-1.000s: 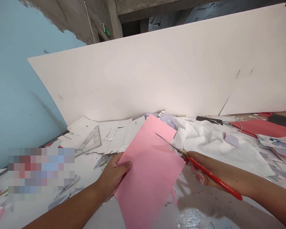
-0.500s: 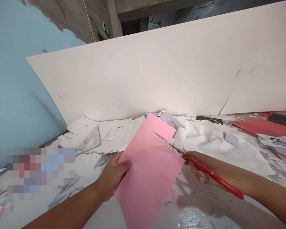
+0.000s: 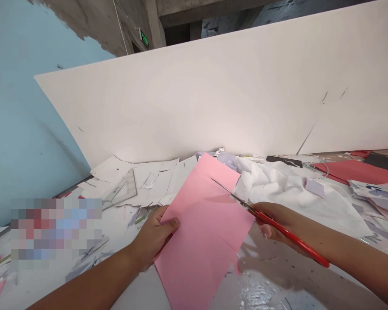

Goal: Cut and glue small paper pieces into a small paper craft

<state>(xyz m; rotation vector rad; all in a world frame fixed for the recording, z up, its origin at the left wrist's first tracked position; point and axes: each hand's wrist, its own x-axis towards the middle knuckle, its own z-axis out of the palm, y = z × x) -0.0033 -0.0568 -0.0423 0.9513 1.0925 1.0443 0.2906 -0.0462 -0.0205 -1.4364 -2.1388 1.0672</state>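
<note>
A sheet of pink paper (image 3: 203, 232) is held up in front of me, tilted, with its far corner pointing away. My left hand (image 3: 158, 234) pinches its left edge, thumb on top and fingers underneath. Red-handled scissors (image 3: 287, 234) are in my right hand (image 3: 273, 219), whose fingers wrap around the handles. One metal blade lies over the paper's upper right part, and the paper's right edge sits between the blades. Lower on that edge a short slit shows, with a narrow pink strip (image 3: 236, 266) hanging below it.
Behind stands a tall white panel (image 3: 194, 103). A clear set square (image 3: 124, 189) lies on white card pieces at left, amid scraps. White crumpled cloth (image 3: 294, 202), red sheets (image 3: 358, 170) and black pieces (image 3: 383, 163) are at right. A blurred patch hides part of the left side.
The paper and both hands have shifted very slightly. The scissor blades look a little more closed over the paper's right edge, and the slit lower down shows more clearly.
</note>
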